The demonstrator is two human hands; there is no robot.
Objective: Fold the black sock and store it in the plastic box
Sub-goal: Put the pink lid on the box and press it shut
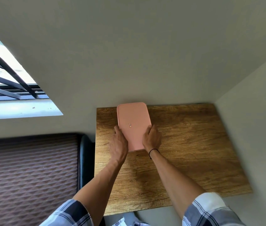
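Plaid sleeves (67, 212) sit nearest me, forearms reaching out over the wooden worktop (194, 152). Both hands clasp the pink plastic box (133, 121), left hand (119, 142) on its left edge, right hand (151, 138) on its right, lid on. I'd press evenly along both long sides so the lid seats flat, keeping the box from sliding toward the wall (129, 54). No black sock shows; I judge it is probably inside, though I cannot tell. Beyond, left, a barred window (6, 75) above a quilted bed (29, 173).
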